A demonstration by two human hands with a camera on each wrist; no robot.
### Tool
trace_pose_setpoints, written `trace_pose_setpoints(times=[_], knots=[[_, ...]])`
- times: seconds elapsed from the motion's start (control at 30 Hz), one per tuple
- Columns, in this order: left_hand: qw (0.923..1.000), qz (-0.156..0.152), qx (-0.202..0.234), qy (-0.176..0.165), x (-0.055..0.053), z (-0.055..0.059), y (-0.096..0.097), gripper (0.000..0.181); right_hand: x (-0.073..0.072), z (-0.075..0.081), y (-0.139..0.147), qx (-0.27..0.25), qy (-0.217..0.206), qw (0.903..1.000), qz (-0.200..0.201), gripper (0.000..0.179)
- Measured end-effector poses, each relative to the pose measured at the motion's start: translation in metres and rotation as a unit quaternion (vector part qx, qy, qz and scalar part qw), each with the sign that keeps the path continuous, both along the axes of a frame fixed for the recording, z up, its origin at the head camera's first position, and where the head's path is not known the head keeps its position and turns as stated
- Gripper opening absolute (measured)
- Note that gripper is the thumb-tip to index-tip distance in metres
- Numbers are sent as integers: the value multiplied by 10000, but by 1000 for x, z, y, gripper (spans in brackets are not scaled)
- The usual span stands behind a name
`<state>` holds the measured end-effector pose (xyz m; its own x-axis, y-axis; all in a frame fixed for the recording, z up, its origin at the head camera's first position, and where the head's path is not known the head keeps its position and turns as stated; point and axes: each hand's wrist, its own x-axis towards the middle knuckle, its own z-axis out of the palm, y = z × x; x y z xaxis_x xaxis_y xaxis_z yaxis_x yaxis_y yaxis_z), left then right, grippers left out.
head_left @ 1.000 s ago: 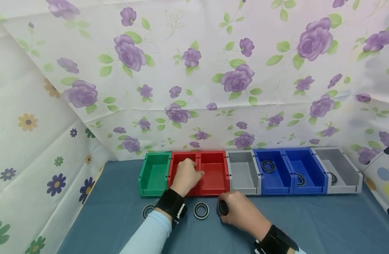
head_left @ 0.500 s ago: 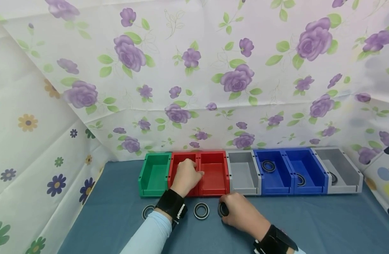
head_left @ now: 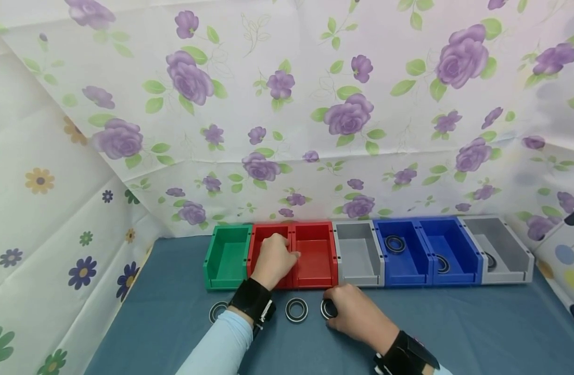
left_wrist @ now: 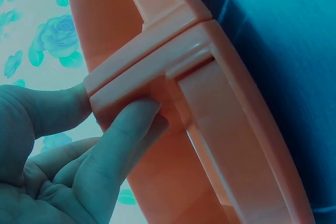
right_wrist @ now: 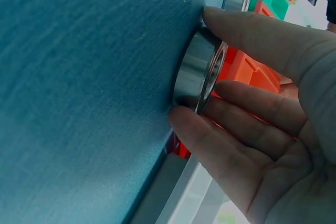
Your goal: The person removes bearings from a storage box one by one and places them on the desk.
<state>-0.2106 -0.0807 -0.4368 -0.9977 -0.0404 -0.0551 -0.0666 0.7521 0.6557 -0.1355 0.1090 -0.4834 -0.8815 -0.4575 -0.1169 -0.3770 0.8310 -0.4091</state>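
On the blue-covered table (head_left: 151, 323), just in front of the bins, a dark-faced metal ring (right_wrist: 195, 72) that looks like a bearing lies against the cloth, and the person's right hand (head_left: 354, 315) has it pinched by the edge between thumb and fingers. Watching from afar, I judge the step in hand to be taking hold of this ring; a move from here would call for a firm, level pinch and a lift clear of the cloth. The left hand (head_left: 273, 260) reaches into the left red bin (head_left: 270, 229), and its fingers appear to pinch the wall beside the right red bin (head_left: 313, 265); I see nothing else in that grasp. Near the held ring lies a middle ring (head_left: 288, 311), and farther left another (head_left: 212, 312), partly hidden by the left arm. The row of bins runs from green (head_left: 228, 260) at the left through red, grey and blue to grey again; a ring shows in each of the three rightmost, the left blue bin (head_left: 410, 268), the right blue bin (head_left: 438, 234) and the end grey bin (head_left: 493, 237). I can read no brand, label or writing anywhere; any marks on the rings are too small. Behind hangs a cloth (head_left: 305, 130) printed with purple roses.
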Motion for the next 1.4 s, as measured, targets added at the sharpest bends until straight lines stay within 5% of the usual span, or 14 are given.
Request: trace_pose_setpoints(times=[0.27,0.43,0.7,0.87,1.03,1.4], knots=[[10000,-31,-24,18,1,1,1,48,0,11,8,-178,104,9996,-169,42],[10000,-18,-26,21,0,-1,1,49,-5,30,22,-583,721,9949,-396,35],[10000,-19,-17,2,-1,-1,0,50,-27,57,51,-1217,2597,9558,-650,36],[10000,-23,24,-52,0,0,0,51,-41,58,70,-1201,3164,9376,-795,47],[10000,-20,30,-36,1,0,1,52,-51,52,85,-950,3176,9377,-1039,60],[10000,-23,26,-27,1,0,0,50,-67,32,110,-475,2320,9604,-1469,64]])
